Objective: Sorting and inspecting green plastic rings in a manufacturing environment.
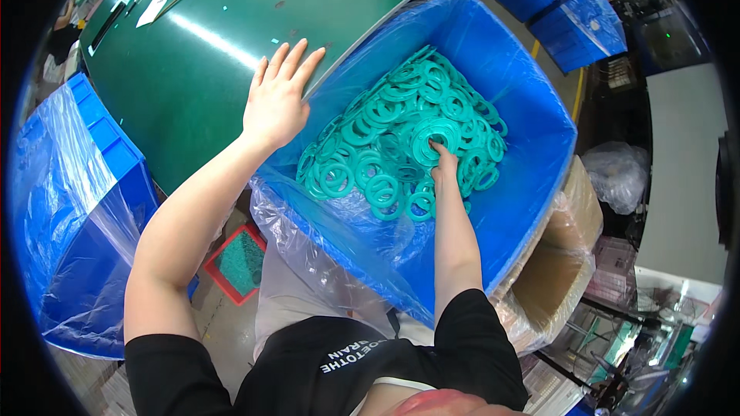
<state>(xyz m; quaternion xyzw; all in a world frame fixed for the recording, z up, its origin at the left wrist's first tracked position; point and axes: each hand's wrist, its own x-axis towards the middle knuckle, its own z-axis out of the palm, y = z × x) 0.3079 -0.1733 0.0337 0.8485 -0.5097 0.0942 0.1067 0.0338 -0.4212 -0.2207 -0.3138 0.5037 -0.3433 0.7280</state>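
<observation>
My left hand (277,98) lies flat on the edge of the green table (208,100), fingers spread and nothing in them. Deep inside the large blue bin (532,100), my right hand (444,162) grips a stack of teal plastic rings (422,139), with fingertips hooked into the middle hole. Some of those fingers are hidden by the rings. Around the stack lies a heap of loose teal rings (381,112), spread over the bin's far side. Clear plastic film (301,223) lines the bin and hangs over its near rim.
Left of me stands another blue bin (100,131) draped in film. A red tray (212,268) of teal bits sits on the floor. Tools and cut strips (158,4) lie on the table's far left. Wrapped cardboard boxes (574,223) stand right; more blue bins (582,27) are behind.
</observation>
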